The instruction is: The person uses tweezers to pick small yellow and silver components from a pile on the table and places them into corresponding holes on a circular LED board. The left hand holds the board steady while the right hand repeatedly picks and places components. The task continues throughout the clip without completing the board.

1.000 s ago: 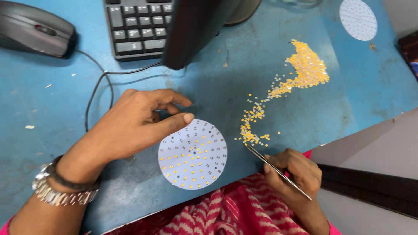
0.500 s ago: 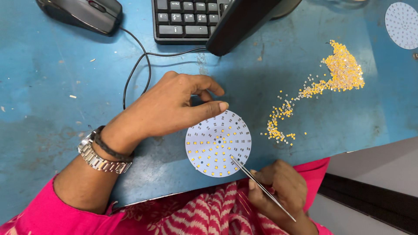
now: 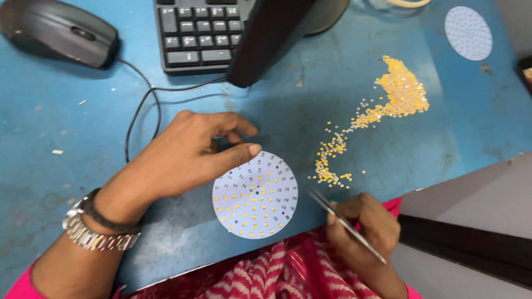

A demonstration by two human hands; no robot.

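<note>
Here the left hand (image 3: 183, 152) rests half-open on the round board (image 3: 255, 195); the right hand (image 3: 363, 221) pinches tweezers (image 3: 343, 222).

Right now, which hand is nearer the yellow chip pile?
Right. The right hand, holding tweezers, sits just below the pile's near tail; the left hand rests on the round board, farther left.

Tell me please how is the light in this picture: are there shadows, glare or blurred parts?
Head view: even, soft light. The left hand casts a faint shadow on the blue table; the dark monitor stand shades the table beside it. Mild glare whitens the pile of yellow chips. The round white board is sharp; the right hand with tweezers is slightly soft.
</note>
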